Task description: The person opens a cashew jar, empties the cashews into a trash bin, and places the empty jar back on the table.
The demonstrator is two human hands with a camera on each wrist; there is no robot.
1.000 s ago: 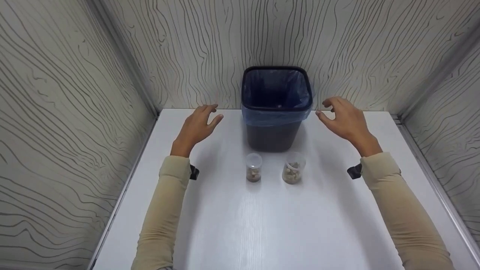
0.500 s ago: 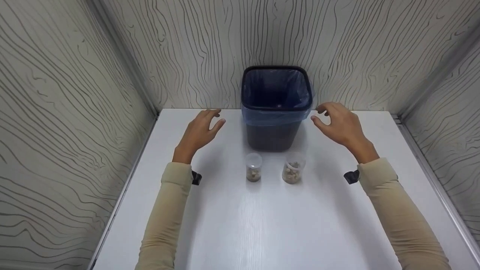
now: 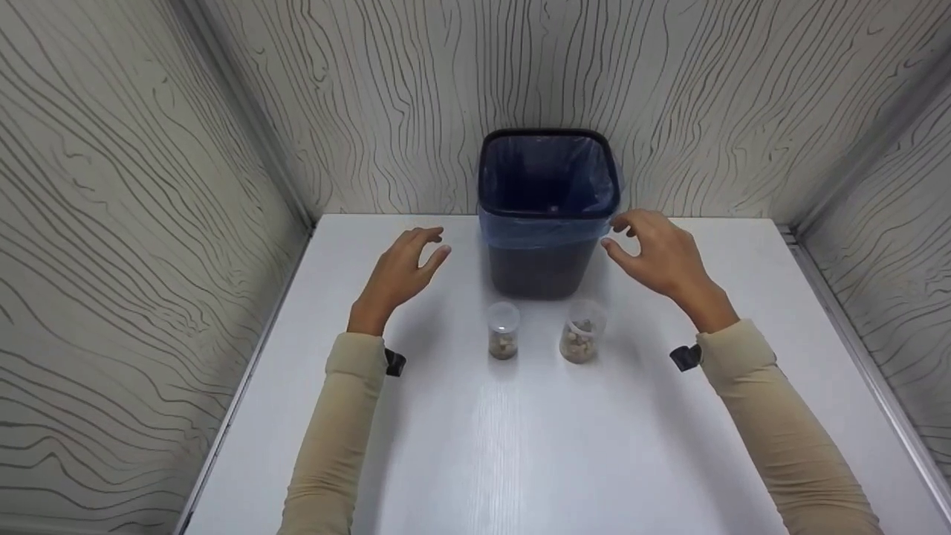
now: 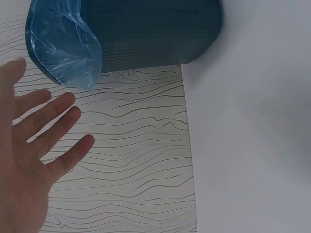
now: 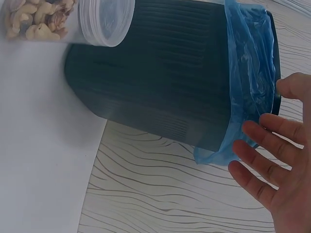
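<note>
My left hand (image 3: 405,271) hovers over the table's left side, fingers relaxed and holding nothing. On the other side my right hand (image 3: 661,253) hangs beside the trash bin (image 3: 539,271), its fingers loosely bent with nothing between them; its fingertips overlap the blue bin liner (image 3: 535,232) in the head view. In front of the bin stand two clear plastic jars. The slimmer left jar (image 3: 503,334) has a pale lid and a little content at its bottom. The wider right jar (image 3: 579,338) looks full of cashew nuts (image 5: 43,22) in the right wrist view.
The white table (image 3: 498,446) is walled in by wood-grain-patterned panels (image 3: 416,96) at the back and sides. The bin stands against the back panel, its dark rim (image 3: 550,215) facing up. Dark wrist cameras (image 3: 684,358) sit under both cuffs.
Both hands have moved inward and nearer to me, the right one farther, up to the bin's right side. The jars and the bin stay where they were.
</note>
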